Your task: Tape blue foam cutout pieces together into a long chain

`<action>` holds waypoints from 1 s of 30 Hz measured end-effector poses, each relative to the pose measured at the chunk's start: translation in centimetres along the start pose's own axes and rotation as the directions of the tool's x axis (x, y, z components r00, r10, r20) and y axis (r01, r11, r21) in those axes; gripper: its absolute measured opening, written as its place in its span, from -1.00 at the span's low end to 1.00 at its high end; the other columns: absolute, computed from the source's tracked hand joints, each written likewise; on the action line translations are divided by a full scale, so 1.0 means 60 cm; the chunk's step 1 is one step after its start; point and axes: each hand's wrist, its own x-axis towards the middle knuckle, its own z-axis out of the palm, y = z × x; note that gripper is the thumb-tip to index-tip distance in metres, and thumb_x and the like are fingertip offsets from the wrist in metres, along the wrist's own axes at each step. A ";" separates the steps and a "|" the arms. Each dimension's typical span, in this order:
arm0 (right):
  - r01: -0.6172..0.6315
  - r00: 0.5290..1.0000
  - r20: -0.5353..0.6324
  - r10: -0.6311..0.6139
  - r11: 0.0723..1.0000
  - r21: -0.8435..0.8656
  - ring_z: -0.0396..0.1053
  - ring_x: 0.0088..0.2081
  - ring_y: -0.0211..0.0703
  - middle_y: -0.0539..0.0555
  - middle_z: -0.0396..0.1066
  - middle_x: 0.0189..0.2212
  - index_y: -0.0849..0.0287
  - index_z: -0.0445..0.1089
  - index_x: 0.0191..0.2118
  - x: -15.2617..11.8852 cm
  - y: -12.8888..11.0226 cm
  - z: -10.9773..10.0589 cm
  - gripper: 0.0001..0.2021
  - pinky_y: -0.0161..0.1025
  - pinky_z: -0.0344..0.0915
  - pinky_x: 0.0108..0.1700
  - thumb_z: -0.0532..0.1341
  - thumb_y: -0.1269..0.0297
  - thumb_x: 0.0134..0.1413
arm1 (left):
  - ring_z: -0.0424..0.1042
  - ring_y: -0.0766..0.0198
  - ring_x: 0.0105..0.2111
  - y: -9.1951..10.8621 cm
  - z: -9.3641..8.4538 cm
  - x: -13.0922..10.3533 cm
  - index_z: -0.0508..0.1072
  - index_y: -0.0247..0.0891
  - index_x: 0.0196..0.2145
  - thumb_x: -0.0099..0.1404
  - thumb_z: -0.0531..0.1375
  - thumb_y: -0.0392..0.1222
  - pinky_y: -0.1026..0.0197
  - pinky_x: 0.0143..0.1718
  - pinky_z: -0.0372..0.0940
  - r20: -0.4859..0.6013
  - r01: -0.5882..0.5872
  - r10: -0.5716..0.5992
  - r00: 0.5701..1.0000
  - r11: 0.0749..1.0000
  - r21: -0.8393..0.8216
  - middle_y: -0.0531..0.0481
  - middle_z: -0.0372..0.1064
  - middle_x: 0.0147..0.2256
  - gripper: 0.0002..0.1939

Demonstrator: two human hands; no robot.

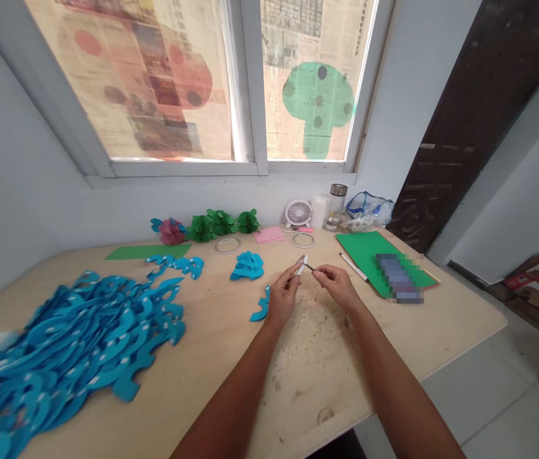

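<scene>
Above the middle of the wooden table (pixel 327 357), my left hand (pixel 283 294) pinches a small white strip (pixel 302 263) that sticks up from its fingers. My right hand (pixel 335 280) meets it from the right, fingertips closed on a thin dark end at the strip. A single blue foam cutout (pixel 260 311) lies just left of my left hand. A small heap of blue cutouts (pixel 247 266) sits further back.
A large pile of blue foam cutouts (pixel 78 338) covers the table's left. Green sheets (pixel 369 255), a white pen (pixel 353 266), tape rings (pixel 227 245), pink notes (pixel 269 235), paper flowers (pixel 222 223), a small fan (pixel 298 213) and a jar (pixel 336 203) stand near the window wall.
</scene>
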 end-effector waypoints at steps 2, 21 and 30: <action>0.001 1.000 -0.008 -0.001 1.000 -0.005 0.07 -0.56 -0.32 -0.07 0.14 -0.65 0.23 0.38 -0.41 0.000 0.000 -0.001 -0.70 -0.35 0.02 -0.52 0.15 0.04 -0.05 | 0.31 0.31 -0.36 -0.002 0.000 0.000 0.41 -0.26 -0.02 0.17 0.11 -0.12 0.26 -0.27 0.27 -0.002 0.001 -0.001 1.000 1.000 -0.008 -0.05 0.42 -0.28 -0.58; 0.012 0.999 -0.041 -0.013 0.999 -0.037 0.05 -0.58 -0.32 -0.07 0.13 -0.67 0.24 0.40 -0.43 0.003 0.007 0.003 -0.65 -0.35 0.00 -0.54 0.15 -0.01 -0.08 | 0.26 0.35 -0.42 0.002 0.002 -0.003 0.38 -0.24 0.00 0.18 0.10 -0.12 0.30 -0.36 0.23 0.018 0.036 -0.036 0.999 0.999 -0.027 0.00 0.35 -0.38 -0.58; 0.004 0.997 -0.071 -0.008 0.998 -0.060 0.01 -0.59 -0.34 -0.07 0.11 -0.66 0.24 0.41 -0.41 0.001 0.008 0.004 -0.68 -0.36 -0.05 -0.56 0.16 0.04 -0.08 | 0.21 0.39 -0.54 -0.003 0.000 -0.002 0.36 -0.27 0.01 0.18 0.11 -0.09 0.36 -0.55 0.15 0.038 0.067 -0.066 0.997 0.997 -0.024 0.03 0.28 -0.48 -0.55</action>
